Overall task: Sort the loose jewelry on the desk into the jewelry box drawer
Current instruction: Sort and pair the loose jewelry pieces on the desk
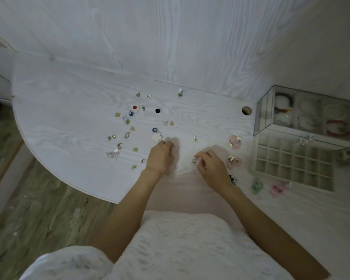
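step in hand: pick-up of loose pieces, drawer not yet loaded. the right hand (211,168) pinches a small gold earring (194,161) at its fingertips, just above the desk (69,110). the left hand (160,156) has curled fingers near a white flower earring (156,137); whether it holds anything cannot be told. most loose jewelry (127,122) lies scattered to the left and far side; pink hoop pairs (235,142) lie to the right. the divided drawer (293,164) stands pulled out at the right, under the clear jewelry box (303,114); its cells appear empty. next move, judged: carry the pinched earring right, over the hoops, and release it into one cell.
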